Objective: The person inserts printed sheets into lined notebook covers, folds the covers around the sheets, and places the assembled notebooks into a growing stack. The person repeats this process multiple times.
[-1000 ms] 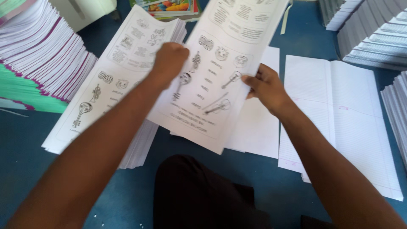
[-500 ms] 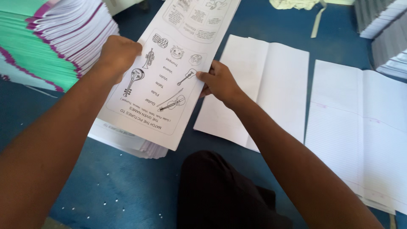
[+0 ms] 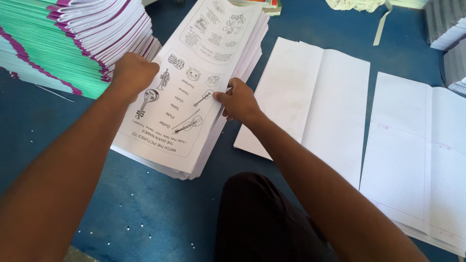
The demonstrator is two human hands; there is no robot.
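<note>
On the stack of printed sheets [image 3: 194, 97] (thin, matte paper), the left hand [image 3: 133, 73] and right hand [image 3: 238, 101] press opposite edges, apparently gripping nothing.

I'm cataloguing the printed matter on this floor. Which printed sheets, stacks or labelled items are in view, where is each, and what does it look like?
Printed worksheet stack: centre, under the left hand and right hand; long white sheets with black line drawings.
Booklet pile: upper left; green and purple edges.
Blank white sheets: right of centre, folded.
Ruled sheets: far right, white, faint lines.
Colourful item: top edge, mostly hidden.
</note>
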